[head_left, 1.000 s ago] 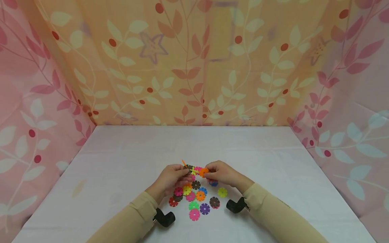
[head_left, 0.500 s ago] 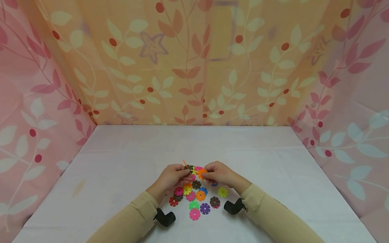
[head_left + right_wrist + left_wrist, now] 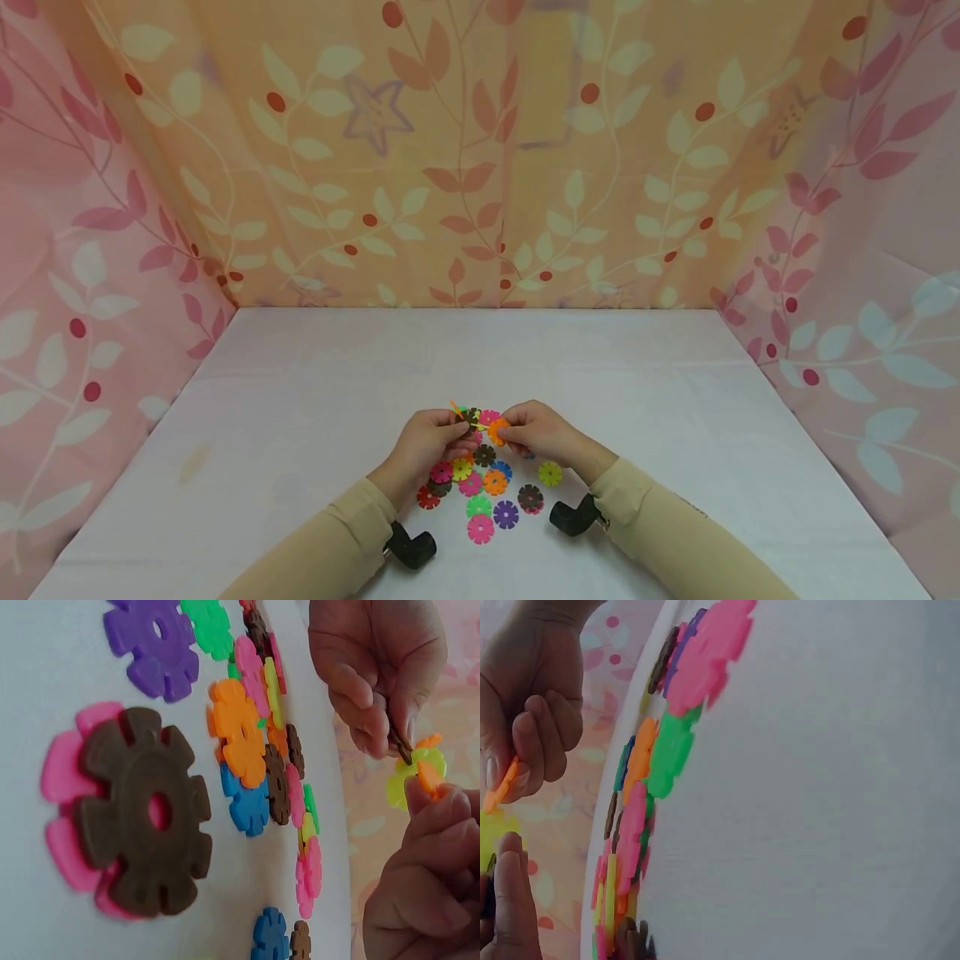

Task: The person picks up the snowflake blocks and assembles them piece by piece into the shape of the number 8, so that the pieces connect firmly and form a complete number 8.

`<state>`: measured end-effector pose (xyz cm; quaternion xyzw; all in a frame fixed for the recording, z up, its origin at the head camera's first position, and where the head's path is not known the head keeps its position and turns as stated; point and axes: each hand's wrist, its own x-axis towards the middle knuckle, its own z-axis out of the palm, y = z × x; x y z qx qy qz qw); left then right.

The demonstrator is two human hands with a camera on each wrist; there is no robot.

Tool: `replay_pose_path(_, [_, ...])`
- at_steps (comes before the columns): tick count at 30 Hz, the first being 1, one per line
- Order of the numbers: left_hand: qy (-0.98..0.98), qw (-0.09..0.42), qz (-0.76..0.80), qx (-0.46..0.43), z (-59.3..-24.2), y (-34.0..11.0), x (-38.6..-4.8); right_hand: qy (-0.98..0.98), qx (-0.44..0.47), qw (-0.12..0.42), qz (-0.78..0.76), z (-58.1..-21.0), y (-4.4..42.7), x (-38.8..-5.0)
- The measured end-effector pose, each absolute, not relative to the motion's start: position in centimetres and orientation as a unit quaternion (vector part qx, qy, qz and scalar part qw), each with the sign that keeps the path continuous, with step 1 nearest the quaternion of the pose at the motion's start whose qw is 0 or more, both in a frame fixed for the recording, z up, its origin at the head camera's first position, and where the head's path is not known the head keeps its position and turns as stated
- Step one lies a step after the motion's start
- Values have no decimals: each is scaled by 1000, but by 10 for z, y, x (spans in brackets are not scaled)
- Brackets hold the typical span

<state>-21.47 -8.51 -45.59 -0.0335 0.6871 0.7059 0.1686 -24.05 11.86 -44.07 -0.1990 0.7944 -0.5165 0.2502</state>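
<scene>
Above the table, my left hand point(image 3: 422, 446) pinches a dark brown snowflake disc point(image 3: 470, 419) between thumb and fingers. A yellow snowflake disc point(image 3: 396, 787) is slotted onto it, with another orange disc point(image 3: 430, 740) showing behind in the right wrist view. My right hand point(image 3: 551, 433) pinches an orange snowflake disc point(image 3: 497, 431) at the edge of the yellow one. In the left wrist view this orange disc point(image 3: 501, 787) meets the yellow disc point(image 3: 496, 831); whether their slots are engaged I cannot tell. The left fingers partly hide the brown disc.
Several loose discs lie below the hands on the white table point(image 3: 300, 358), among them a pink disc point(image 3: 480, 528), a purple disc point(image 3: 506, 514) and a yellow disc point(image 3: 550, 474). Some overlap, like a brown disc point(image 3: 146, 814) over a pink one. Floral curtains point(image 3: 480, 167) stand around.
My right hand has shifted slightly left, bringing its orange disc closer to the joined discs. The left hand is nearly still, still holding the brown disc. The loose discs stay put.
</scene>
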Motion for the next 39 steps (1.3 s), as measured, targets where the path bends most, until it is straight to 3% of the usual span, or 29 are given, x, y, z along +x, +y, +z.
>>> replay_pose_path(7, [676, 155, 720, 2, -456, -89, -217, 833, -210, 194, -473, -441, 123, -241])
replay_pose_path(16, [668, 202, 714, 51, -458, -90, -218, 854, -259, 133, -432, -442, 124, -242])
replay_pose_path(39, [692, 182, 698, 0, -453, -84, -215, 849, -364, 39, -380, -438, 126, -238])
